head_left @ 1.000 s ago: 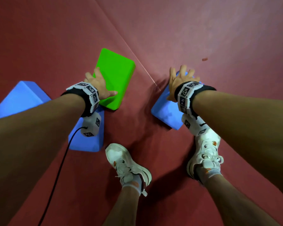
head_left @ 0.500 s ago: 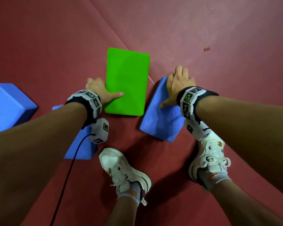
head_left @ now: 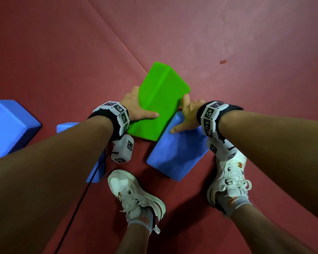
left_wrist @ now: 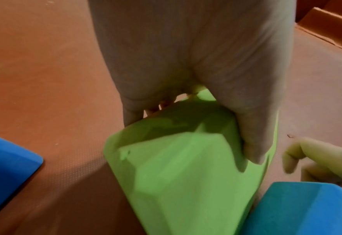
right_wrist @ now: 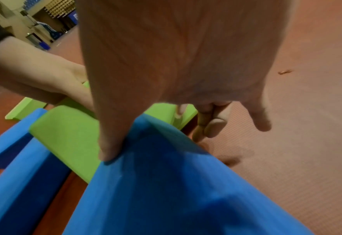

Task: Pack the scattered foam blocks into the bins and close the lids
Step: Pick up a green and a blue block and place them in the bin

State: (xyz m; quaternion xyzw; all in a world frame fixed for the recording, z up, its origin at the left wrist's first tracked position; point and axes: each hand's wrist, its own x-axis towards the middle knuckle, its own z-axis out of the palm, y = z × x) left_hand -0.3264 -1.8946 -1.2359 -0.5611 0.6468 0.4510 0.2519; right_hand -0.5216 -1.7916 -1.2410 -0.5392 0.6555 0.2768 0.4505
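A green foam block [head_left: 160,99] is tilted up off the red floor in the head view. My left hand [head_left: 136,107] grips its left side, thumb across the top face and fingers underneath; the left wrist view shows the same green block [left_wrist: 186,174] pinched by my left hand [left_wrist: 196,111]. Beside it lies a blue foam block [head_left: 176,153]. My right hand [head_left: 187,116] grips its far end, thumb pressed on top. In the right wrist view the thumb [right_wrist: 111,143] digs into the blue block [right_wrist: 166,182]. No bin is in view.
Two more blue blocks lie on the floor, one at the left [head_left: 9,125] and one partly hidden under my left forearm [head_left: 97,169]. My two white shoes [head_left: 132,195] stand just behind the blocks. A black cable [head_left: 77,208] hangs from the left wrist. A small scrap [head_left: 223,61] lies farther out.
The green block, flat on the floor half a second ago, is now tipped up in my left hand and swung toward the blue block. My right hand has slid to the blue block's far edge.
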